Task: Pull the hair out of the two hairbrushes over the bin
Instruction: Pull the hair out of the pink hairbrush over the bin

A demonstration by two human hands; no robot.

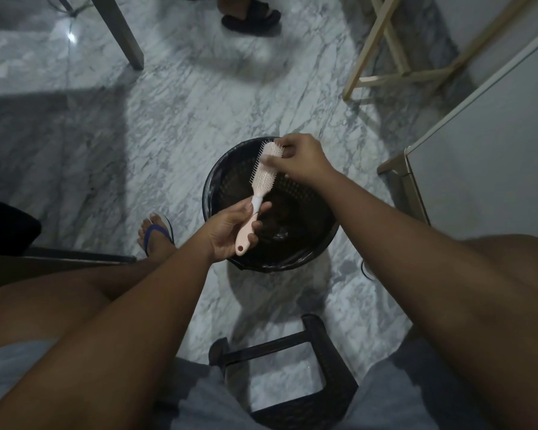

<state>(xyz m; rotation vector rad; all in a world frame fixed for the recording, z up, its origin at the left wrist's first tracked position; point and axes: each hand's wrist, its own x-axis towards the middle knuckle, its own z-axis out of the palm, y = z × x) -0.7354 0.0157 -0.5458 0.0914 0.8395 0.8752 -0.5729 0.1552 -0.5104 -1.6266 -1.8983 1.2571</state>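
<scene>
The left hand (227,226) grips the pink hairbrush (258,184) by its handle, over the bin (218,178), so loosened hair drops in. The right hand (298,159) pinches closed at the bristles.

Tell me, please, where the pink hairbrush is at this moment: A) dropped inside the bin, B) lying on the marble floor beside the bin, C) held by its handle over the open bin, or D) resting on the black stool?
C: the left hand has the pink hairbrush in its grip by the handle, above the mouth of the black bin, while the right hand picks at the bristles near the brush's tip.
</scene>
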